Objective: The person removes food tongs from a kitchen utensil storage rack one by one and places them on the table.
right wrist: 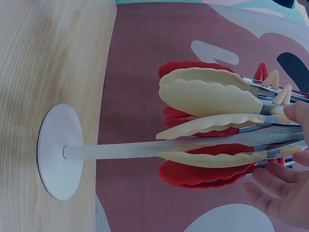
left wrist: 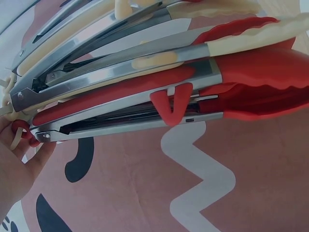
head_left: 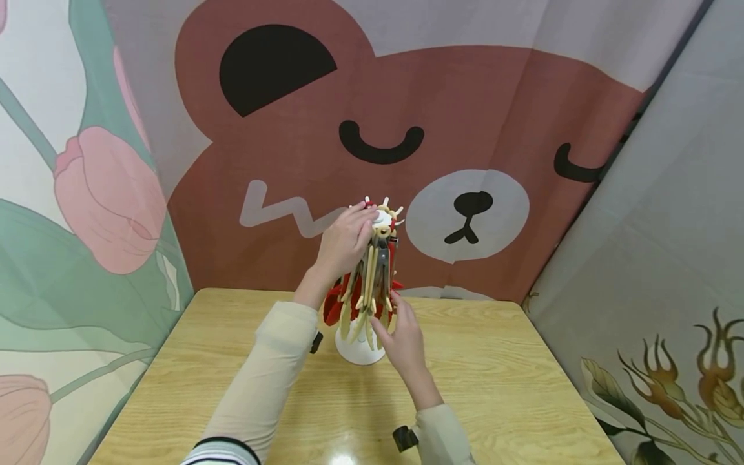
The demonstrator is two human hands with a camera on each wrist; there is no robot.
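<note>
Several metal tongs with red and cream tips hang around a white stand (head_left: 360, 349) on the table. My left hand (head_left: 347, 240) reaches over the stand's top, its fingers extended by the white hooks. In the left wrist view, that hand's fingers (left wrist: 41, 159) are beside the hinge end of red tongs (left wrist: 260, 72) and their red pull ring (left wrist: 20, 128). Lower down, my right hand (head_left: 403, 336) lies at the right side of the hanging tongs, thumb and fingers spread. Cream tongs (right wrist: 207, 94) hang close to that hand in the right wrist view.
The stand's round white base (right wrist: 60, 152) sits on a light wood table (head_left: 476, 374). Behind the table hangs a curtain (head_left: 465, 116) with a bear print; floral curtains flank it at left and right.
</note>
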